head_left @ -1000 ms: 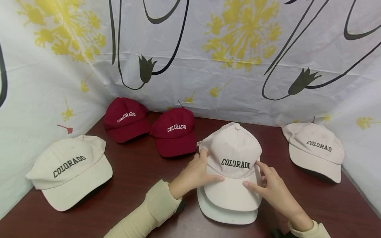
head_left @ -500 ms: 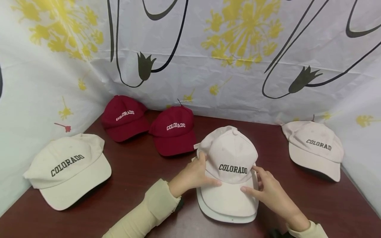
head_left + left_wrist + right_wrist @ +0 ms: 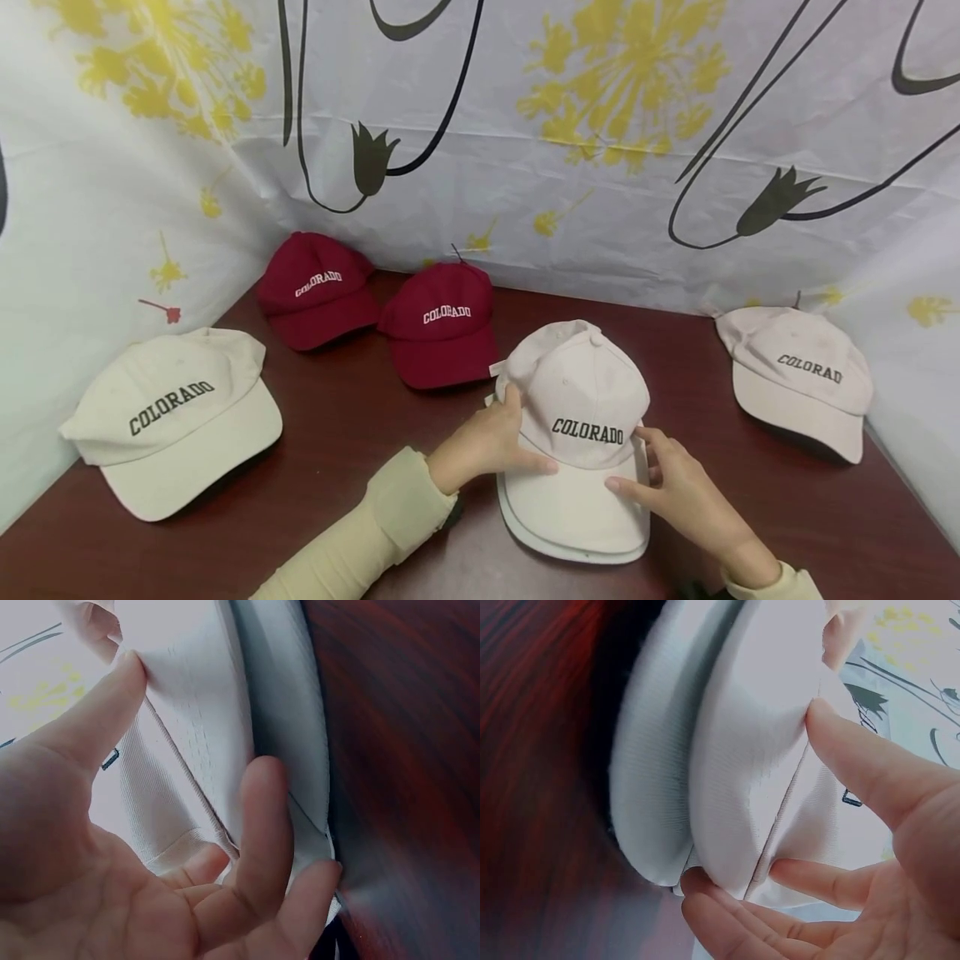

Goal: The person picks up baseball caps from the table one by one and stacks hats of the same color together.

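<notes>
A cream baseball cap (image 3: 585,400) lettered COLORADO is stacked over a second pale cap (image 3: 528,546), whose brim shows as a thin rim beneath. My left hand (image 3: 487,442) holds the upper cap at its left side, thumb on the brim and forefinger by the crown. On the opposite side my right hand (image 3: 690,487) grips it in the same way. Both wrist views show the upper brim (image 3: 202,712) close over the lower brim (image 3: 652,765), with a narrow gap along their edges. Most of the lower cap is hidden by the upper one.
Two dark red caps, a left one (image 3: 318,292) and a right one (image 3: 438,325), lie at the back. One cream cap (image 3: 176,417) sits far left, another (image 3: 798,375) at right. A patterned cloth (image 3: 465,167) encloses the brown table (image 3: 337,500).
Both hands have brought the upper cap down and slightly forward. Its brim now covers more of the lower brim, leaving a thinner strip visible. The other caps stay where they were.
</notes>
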